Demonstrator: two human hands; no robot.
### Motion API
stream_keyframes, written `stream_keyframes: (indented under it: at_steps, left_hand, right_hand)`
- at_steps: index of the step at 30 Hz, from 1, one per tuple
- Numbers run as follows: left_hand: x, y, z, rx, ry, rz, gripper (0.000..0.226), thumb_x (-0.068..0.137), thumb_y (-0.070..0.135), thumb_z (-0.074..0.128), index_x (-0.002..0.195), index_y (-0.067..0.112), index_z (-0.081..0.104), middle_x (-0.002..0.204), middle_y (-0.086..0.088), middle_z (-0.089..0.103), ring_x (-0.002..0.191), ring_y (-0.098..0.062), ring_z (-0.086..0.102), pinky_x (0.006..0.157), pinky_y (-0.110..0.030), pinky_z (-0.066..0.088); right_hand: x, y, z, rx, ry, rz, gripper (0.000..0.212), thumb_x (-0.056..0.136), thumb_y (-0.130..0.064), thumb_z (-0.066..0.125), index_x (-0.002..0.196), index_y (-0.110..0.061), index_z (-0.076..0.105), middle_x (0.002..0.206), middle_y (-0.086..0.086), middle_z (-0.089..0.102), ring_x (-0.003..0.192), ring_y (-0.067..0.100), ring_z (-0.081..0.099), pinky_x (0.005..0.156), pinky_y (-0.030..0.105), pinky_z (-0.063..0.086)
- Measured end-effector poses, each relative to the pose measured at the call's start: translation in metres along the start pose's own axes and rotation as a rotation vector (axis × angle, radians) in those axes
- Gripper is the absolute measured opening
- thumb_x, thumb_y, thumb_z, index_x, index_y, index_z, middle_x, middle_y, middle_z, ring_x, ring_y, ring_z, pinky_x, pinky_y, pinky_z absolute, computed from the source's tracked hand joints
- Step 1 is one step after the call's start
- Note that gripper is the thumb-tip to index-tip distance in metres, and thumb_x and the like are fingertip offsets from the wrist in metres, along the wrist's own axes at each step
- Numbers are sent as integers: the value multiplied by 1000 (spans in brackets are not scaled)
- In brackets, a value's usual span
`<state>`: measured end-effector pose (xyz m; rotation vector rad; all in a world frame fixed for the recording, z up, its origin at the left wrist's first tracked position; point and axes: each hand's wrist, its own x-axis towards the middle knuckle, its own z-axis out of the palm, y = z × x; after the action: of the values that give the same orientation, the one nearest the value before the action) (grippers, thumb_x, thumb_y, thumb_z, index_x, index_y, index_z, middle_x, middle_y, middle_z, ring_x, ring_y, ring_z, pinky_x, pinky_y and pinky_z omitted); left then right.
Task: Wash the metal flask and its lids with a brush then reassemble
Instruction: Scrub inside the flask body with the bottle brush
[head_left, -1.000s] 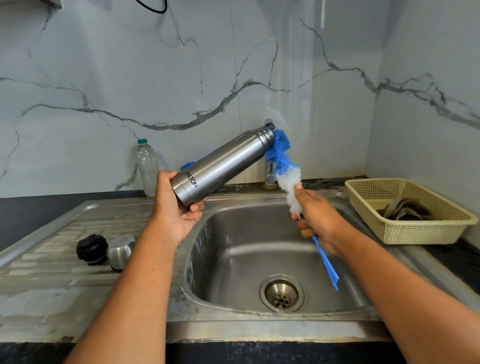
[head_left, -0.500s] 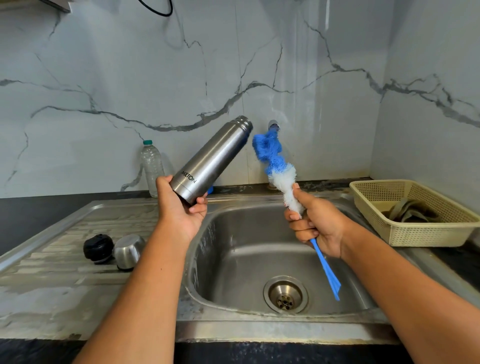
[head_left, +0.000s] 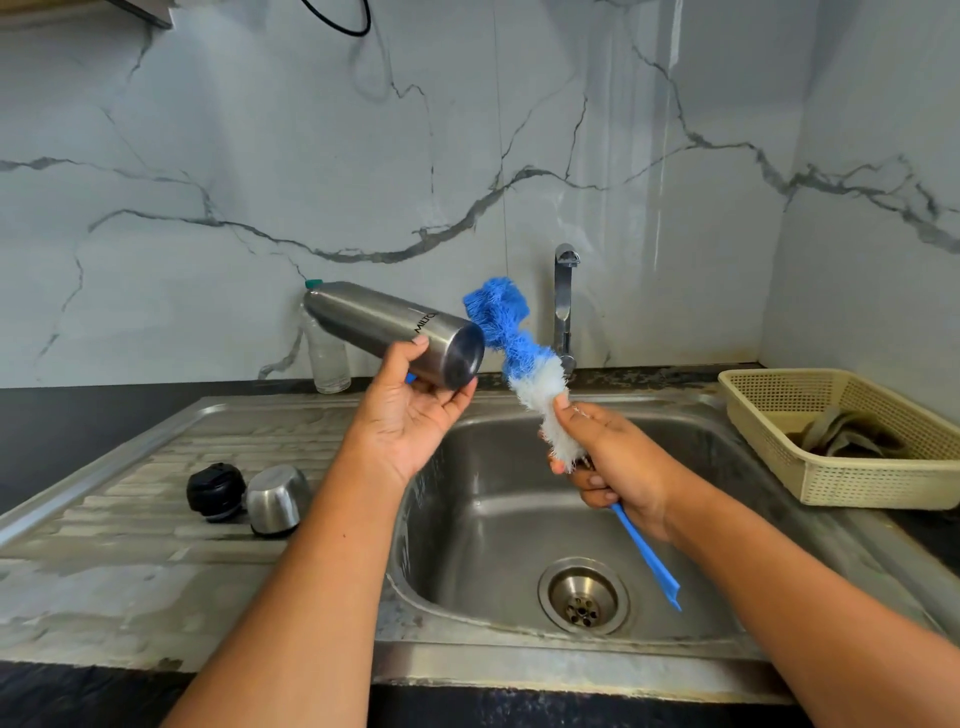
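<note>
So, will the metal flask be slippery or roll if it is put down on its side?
Likely it rolls: the flask is a smooth round cylinder. It may be slippery too, as its polished steel looks shiny. The left hand grips only its base end.

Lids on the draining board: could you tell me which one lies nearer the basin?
The shiny steel lid; the black lid sits farther left, away from the sink.

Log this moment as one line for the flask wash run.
left hand: holds steel flask by base | right hand: grips bottle brush, blue bristles at flask base | black inner lid, steel cap: on drainboard
</note>
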<state>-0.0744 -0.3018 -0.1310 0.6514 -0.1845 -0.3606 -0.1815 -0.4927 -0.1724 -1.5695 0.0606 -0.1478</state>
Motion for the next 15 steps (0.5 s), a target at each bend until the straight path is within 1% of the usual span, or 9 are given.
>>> stream_keyframes:
  at_steps: [1,2,4,5,7,9,11,13,15]
  left_hand:
    - [1,0,-2,7,-11,10,54,74,13,75,124,8,57,118,-14,72,120,-31,68,104,-45,54]
    - [1,1,-5,15,-26,17,53,74,9,75,123,8,55,112,-13,72,118,-29,68,103,-44,55]
    - [2,1,-6,39,-42,31,58,73,4,74,125,10,50,101,-11,72,106,-26,70,95,-41,60]
    - [2,1,-5,59,-43,39,60,73,4,74,127,12,50,99,-10,72,102,-24,70,92,-39,60]
    - [2,0,-1,100,-39,55,61,73,9,77,129,13,52,103,-9,73,103,-23,70,94,-38,58]
    - [1,-2,2,110,-30,63,66,74,22,81,134,12,56,116,-9,74,112,-23,70,98,-39,55]
    - [0,-3,4,98,-3,76,78,70,32,84,141,16,55,131,-10,70,120,-25,67,96,-38,56]
    - [1,-3,4,96,38,95,85,67,32,85,145,19,54,135,-8,68,124,-23,64,87,-34,55]
    - [3,-3,2,102,73,108,87,65,27,87,145,20,55,132,-4,70,123,-20,64,84,-33,53]
  right_hand:
    - [0,0,0,-14,5,-3,45,100,-55,53,117,-13,58,75,6,62,48,7,30,39,17,27]
    - [0,1,0,-36,8,-8,43,99,-53,55,118,-15,59,75,5,63,48,7,31,40,17,28]
    - [0,2,0,-85,7,-19,39,99,-51,56,116,-16,60,75,4,64,49,7,32,41,18,30]
    - [0,3,0,-101,9,-23,37,99,-50,56,115,-16,60,75,4,64,49,7,33,42,19,30]
    - [0,3,1,-129,23,-30,36,100,-49,56,114,-16,60,74,4,64,48,7,34,44,20,29]
    - [0,3,1,-164,39,-38,35,101,-48,55,113,-17,61,73,4,64,48,7,34,45,22,28]
    - [0,4,2,-188,64,-49,34,101,-49,55,113,-18,62,73,3,65,48,7,35,47,23,28]
    - [1,4,2,-192,114,-63,32,101,-50,54,114,-22,63,72,2,66,48,7,36,47,24,29]
    - [1,3,3,-180,173,-76,33,101,-54,51,112,-25,64,71,2,68,48,7,37,47,23,29]
